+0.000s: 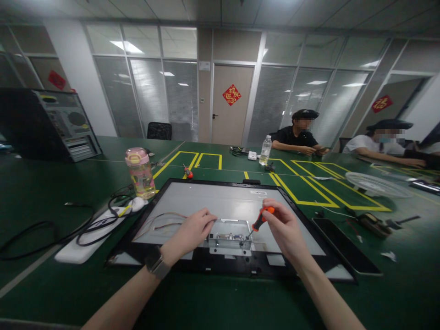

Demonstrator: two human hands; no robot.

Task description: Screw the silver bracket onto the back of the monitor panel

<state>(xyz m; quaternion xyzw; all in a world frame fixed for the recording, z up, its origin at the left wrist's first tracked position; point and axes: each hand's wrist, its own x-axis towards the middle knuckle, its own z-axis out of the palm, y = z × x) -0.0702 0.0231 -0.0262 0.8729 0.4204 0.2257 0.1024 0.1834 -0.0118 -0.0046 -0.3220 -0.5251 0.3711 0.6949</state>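
A black-framed display panel (220, 199) is laid flat on the green worktop (220, 305), and a metal bracket (230, 250) is seen at its near side, between the two hands, close to the black border. An orange-and-black screwdriver (261, 220) is gripped by the handle in the right hand (284, 229), tilted with its tip brought down to the bracket's right part. The left hand (195, 230) is placed over the bracket's upper left corner with its fingers drawn together; whether the metal is pinched or only touched cannot be told. The hands are kept apart, and the bracket's middle is left in view between them. Thin wires (161, 219) are spread on the panel to the left of that hand. The panel's left edge is closely flanked by a white power strip (91, 236) with black cable, and by a pink-lidded bottle (140, 172) near the far left corner. Along the right edge, a dark flat slab (345, 247) is set just beside the frame, so little side room is given there. More room is offered by the strip of worktop before the near edge, crossed only by the forearms
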